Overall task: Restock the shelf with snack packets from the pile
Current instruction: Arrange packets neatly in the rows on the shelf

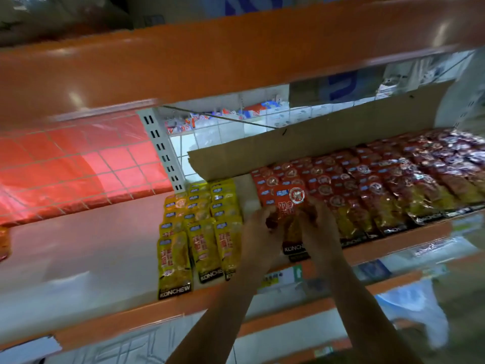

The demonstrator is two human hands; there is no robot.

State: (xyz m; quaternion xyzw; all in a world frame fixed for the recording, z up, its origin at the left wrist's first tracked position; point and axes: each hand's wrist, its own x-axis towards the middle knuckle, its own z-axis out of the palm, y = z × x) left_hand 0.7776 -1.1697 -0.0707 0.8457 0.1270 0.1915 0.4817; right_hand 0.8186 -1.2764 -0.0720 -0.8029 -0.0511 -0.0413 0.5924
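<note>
While both hands curl around it, a red packet [288, 203] is held at the left end of the red rows [380, 190] on the shelf [78, 245], the left hand [258, 232] gripping its left edge and the right hand [319, 222] its right. Yellow packets [199, 232] lie just to the left; cardboard [315, 137] stands behind the rows.

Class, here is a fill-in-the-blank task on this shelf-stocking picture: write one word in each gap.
1. The left hand and the right hand together hold one ____ packet.
2. The yellow packets lie to the ____ of that packet.
3. The shelf has an ____ front edge.

Missing words: red; left; orange.
</note>
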